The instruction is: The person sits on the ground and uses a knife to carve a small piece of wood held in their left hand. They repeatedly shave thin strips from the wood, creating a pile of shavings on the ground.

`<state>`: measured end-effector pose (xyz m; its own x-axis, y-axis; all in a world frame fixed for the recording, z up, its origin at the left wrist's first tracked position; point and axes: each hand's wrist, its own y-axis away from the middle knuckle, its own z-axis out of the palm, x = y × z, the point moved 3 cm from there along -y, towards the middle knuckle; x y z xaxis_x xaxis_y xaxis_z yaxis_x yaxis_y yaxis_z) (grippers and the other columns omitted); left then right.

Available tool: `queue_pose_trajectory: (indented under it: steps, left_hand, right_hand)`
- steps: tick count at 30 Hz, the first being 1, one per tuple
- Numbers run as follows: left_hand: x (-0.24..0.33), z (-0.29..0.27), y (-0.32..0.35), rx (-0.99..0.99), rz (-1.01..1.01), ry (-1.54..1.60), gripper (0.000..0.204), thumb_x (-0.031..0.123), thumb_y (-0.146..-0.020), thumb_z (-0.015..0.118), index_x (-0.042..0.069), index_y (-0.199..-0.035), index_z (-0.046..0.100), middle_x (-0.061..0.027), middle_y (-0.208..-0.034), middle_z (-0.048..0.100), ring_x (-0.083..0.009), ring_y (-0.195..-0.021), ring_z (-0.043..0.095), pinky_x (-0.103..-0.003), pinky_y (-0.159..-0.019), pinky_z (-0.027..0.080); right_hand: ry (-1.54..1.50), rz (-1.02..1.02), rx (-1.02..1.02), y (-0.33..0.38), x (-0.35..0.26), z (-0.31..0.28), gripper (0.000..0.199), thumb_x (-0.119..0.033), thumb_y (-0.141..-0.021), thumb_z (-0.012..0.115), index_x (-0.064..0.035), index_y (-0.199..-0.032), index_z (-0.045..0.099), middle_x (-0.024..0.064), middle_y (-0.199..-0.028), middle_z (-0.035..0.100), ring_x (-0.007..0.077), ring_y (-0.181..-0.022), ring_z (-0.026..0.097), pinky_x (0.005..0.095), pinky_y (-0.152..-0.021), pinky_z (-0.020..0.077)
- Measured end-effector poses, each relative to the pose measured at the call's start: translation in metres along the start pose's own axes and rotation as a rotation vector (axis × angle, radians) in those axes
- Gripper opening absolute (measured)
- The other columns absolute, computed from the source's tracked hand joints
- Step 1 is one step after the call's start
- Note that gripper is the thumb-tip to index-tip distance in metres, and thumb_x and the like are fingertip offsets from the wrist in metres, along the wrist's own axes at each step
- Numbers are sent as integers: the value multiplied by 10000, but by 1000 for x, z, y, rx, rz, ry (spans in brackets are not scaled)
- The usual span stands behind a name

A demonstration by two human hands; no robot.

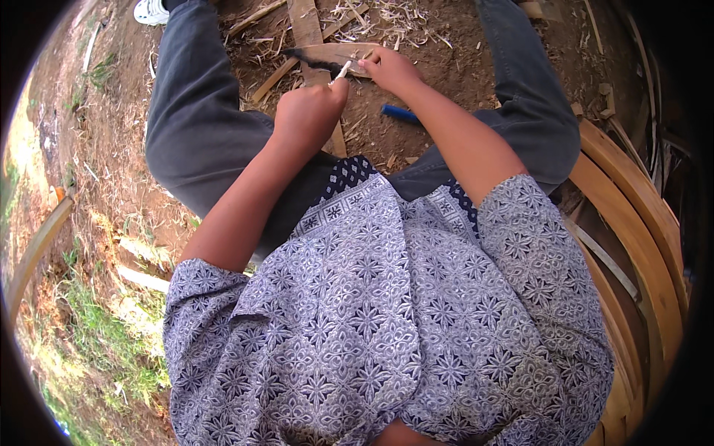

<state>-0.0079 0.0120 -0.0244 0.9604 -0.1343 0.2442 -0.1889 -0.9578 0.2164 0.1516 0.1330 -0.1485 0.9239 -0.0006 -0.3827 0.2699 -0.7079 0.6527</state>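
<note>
My left hand [308,115] is closed in a fist, with a short pale stick-like piece [343,70] jutting up past its thumb. Just right of it, my right hand [392,71] has thumb and fingers pinched together on a small thin piece [365,56] whose kind is too small to tell. Both hands are close together over a flat light-brown wooden board [335,51] on the ground. A dark, blackened strip [318,64] lies along the board's near side. Below my right hand rests a blue cylindrical object [400,113], partly hidden by my forearm.
Wooden strips [304,26] and pale shavings [409,24] litter the brown soil between my legs. Long curved-looking planks [632,215] lie at the right. Grass [111,327] and a wooden piece [37,249] are at the left. A white shoe [151,12] shows at the upper left.
</note>
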Motion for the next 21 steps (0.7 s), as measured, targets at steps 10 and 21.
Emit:
queue_pose_trajectory:
  steps: [10, 21]
  left_hand:
    - [-1, -5, 0, 0, -40, 10, 72, 89, -892, 580, 92, -957, 551, -95, -638, 660, -292, -557, 687, -434, -476, 518]
    - [-32, 0, -3, 15, -171, 30, 130, 200, -930, 618, 92, -982, 569, -134, -663, 666, -367, -623, 690, -502, -548, 531]
  right_hand:
    - [-98, 53, -18, -21, 14, 8, 414, -572, -920, 662, -185, -1060, 700, 55, -1029, 746, 284, -1041, 699, 454, -904, 522]
    - [-488, 153, -244, 17, 47, 23, 363, -119, -973, 683, -93, -1301, 530, 51, -834, 684, 107, -650, 622, 254, -548, 529]
